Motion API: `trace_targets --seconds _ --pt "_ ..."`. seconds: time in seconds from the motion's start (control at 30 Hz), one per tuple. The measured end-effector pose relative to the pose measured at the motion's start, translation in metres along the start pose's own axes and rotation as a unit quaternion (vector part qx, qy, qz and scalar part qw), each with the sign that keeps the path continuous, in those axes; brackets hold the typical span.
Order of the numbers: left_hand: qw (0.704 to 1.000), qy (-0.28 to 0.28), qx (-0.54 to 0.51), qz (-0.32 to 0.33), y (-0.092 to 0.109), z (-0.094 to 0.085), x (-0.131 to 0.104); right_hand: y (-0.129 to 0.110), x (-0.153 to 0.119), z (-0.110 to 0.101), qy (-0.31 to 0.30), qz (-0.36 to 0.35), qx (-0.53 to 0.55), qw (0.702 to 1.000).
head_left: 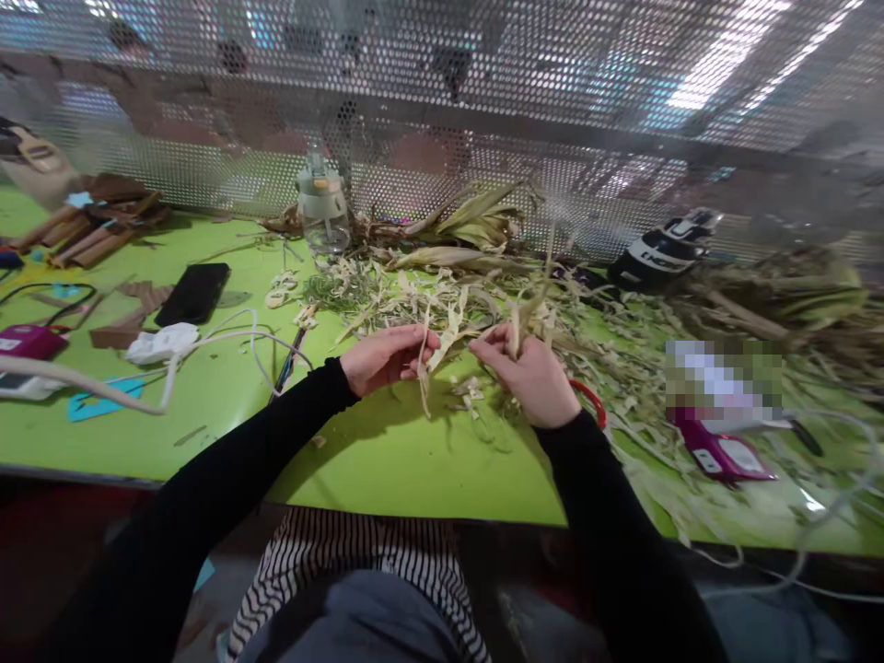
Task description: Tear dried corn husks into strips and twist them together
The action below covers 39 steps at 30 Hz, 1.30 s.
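Observation:
Over the front of the green table, my left hand (390,357) pinches a thin pale strip of dried husk (424,368) between thumb and fingers. A wider piece of husk (452,324) stands between the two hands, its lower end near my left fingertips. My right hand (525,373) is closed on another dry husk strip (529,318), which sticks up past the fingers. Under and behind both hands lies a loose litter of shredded husk (393,293). Small scraps (470,389) lie on the table between the wrists. Red scissor-like handles (589,401) show partly beside my right wrist.
A clear bottle (323,203) stands at the back, near bundled dry leaves (483,221). The black bottle (663,250) leans at right. To the left are a phone (193,293), a white plug (162,343) with cables, and brown rolls (83,226). Perforated metal (428,110) borders the table.

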<state>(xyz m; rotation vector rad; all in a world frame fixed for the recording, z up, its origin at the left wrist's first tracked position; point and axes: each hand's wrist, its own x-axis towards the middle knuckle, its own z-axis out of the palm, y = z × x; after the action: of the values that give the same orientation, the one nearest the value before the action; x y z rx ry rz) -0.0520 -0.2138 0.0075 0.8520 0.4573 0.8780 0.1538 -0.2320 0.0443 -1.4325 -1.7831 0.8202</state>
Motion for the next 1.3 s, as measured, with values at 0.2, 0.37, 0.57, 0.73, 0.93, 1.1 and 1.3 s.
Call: trace_targets --seconds 0.2,0.37,0.57,0.73,0.93,1.1,1.3 --pt "1.000 0.005 0.007 0.001 -0.001 0.003 -0.001 -0.012 0.022 0.008 -0.074 -0.017 -0.163 0.984" --pt "0.999 0.040 0.020 0.020 0.003 0.001 -0.001 -0.021 0.021 -0.021 -0.218 -0.048 -0.078 0.971" --pt "0.992 0.086 0.088 0.033 -0.003 0.000 0.000 -0.027 0.016 -0.007 -0.129 0.060 0.205 0.968" --pt "0.957 0.187 0.202 0.092 -0.011 -0.005 0.005 -0.033 0.015 0.029 -0.139 0.083 0.313 0.936" --pt "0.913 0.204 0.324 0.142 -0.013 -0.009 0.008 -0.026 0.022 0.050 -0.120 0.050 0.286 0.950" --pt "0.866 0.224 0.422 0.149 -0.017 -0.007 0.008 -0.019 0.031 0.063 -0.087 0.050 0.320 0.942" --pt "0.933 0.207 0.285 0.078 -0.015 0.002 0.006 0.001 0.041 0.070 0.003 -0.011 0.189 0.982"
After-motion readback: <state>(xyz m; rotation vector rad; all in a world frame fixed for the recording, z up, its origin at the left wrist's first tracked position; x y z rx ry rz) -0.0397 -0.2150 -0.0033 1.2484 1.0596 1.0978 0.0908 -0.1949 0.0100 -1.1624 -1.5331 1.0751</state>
